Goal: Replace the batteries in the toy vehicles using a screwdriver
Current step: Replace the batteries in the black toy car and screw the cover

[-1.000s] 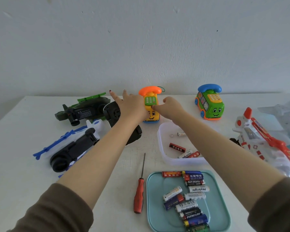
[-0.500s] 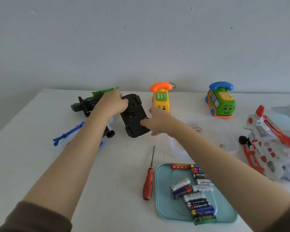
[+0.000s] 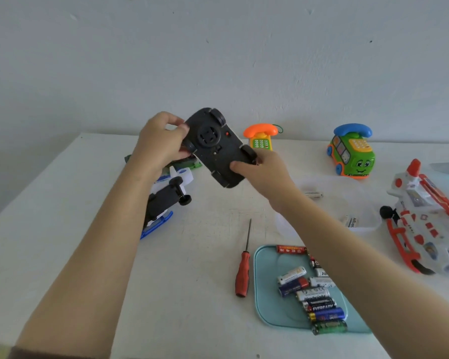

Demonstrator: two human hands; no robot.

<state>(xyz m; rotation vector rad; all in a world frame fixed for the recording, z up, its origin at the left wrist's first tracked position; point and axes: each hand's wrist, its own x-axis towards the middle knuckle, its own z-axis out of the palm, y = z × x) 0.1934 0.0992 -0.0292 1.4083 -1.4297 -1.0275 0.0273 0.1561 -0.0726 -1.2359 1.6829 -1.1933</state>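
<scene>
A black toy car (image 3: 218, 149) hangs in the air above the table, its underside with wheels turned toward me. My left hand (image 3: 161, 143) grips its upper left end and my right hand (image 3: 259, 169) grips its lower right end. A red-handled screwdriver (image 3: 243, 270) lies on the table below, untouched. To its right a light blue tray (image 3: 267, 301) holds several loose batteries (image 3: 314, 294).
A yellow phone toy (image 3: 262, 137) and a green phone car (image 3: 351, 151) stand at the back. A white and red plane (image 3: 423, 218) lies at the right, a clear tub (image 3: 358, 211) with spent batteries in the middle, and a blue-white helicopter (image 3: 163, 200) and a green one at the left.
Both hands left the yellow phone toy, took the black car from the table at the left and lifted it into the air, underside toward me.
</scene>
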